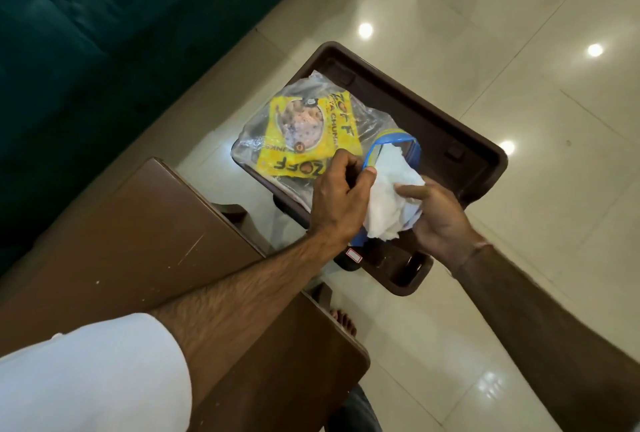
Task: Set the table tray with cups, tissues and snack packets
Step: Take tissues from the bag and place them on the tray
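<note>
A dark brown plastic tray (446, 140) stands low over the tiled floor. On its left part lie yellow snack packets (304, 130) inside a clear plastic bag. A clear tissue pack with a blue rim (391, 140) sits beside them, with white tissues (391, 199) bulging out of it. My left hand (341, 196) pinches the blue rim of the pack with thumb and fingers. My right hand (440, 220) grips the bunch of white tissues from the right. No cups show in the frame.
A brown wooden table (138, 241) runs along the lower left, its corner close to the tray. A dark green sofa (86, 50) fills the upper left. Glossy cream floor tiles (519, 50) surround the tray. A bare foot (343, 320) shows below the tray.
</note>
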`<state>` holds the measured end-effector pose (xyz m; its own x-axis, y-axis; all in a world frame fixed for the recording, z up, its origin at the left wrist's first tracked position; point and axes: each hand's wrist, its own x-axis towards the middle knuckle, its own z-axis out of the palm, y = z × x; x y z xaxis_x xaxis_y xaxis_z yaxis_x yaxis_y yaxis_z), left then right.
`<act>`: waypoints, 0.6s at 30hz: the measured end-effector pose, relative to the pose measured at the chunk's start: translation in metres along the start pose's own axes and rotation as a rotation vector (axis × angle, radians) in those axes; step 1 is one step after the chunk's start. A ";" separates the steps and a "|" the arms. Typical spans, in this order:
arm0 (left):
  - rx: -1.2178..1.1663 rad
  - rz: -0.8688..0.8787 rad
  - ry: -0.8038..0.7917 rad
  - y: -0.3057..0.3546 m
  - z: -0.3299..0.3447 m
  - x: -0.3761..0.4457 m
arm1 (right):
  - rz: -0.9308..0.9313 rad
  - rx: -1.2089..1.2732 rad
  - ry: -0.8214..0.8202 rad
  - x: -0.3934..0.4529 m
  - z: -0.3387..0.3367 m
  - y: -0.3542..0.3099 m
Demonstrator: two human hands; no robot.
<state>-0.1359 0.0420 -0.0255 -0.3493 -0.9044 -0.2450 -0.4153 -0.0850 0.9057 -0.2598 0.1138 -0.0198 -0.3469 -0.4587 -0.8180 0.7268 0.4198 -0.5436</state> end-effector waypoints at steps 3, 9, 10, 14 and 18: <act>0.013 -0.112 -0.037 -0.004 0.004 -0.002 | -0.011 0.096 -0.056 -0.014 -0.023 -0.002; -0.164 -0.258 -0.153 0.008 0.004 -0.023 | -0.073 0.174 -0.169 -0.048 -0.026 0.002; -0.233 -0.286 -0.190 0.012 0.000 -0.028 | -0.087 0.178 -0.187 -0.053 -0.021 0.004; -0.478 -0.424 -0.269 0.016 -0.021 -0.048 | -0.125 0.158 -0.250 -0.069 -0.001 0.016; -0.686 -0.528 -0.195 0.008 -0.056 -0.065 | -0.135 0.029 -0.271 -0.086 0.020 0.031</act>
<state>-0.0691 0.0768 0.0169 -0.4177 -0.5943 -0.6872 0.0099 -0.7593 0.6506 -0.1957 0.1505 0.0376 -0.2738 -0.7030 -0.6564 0.7029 0.3196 -0.6355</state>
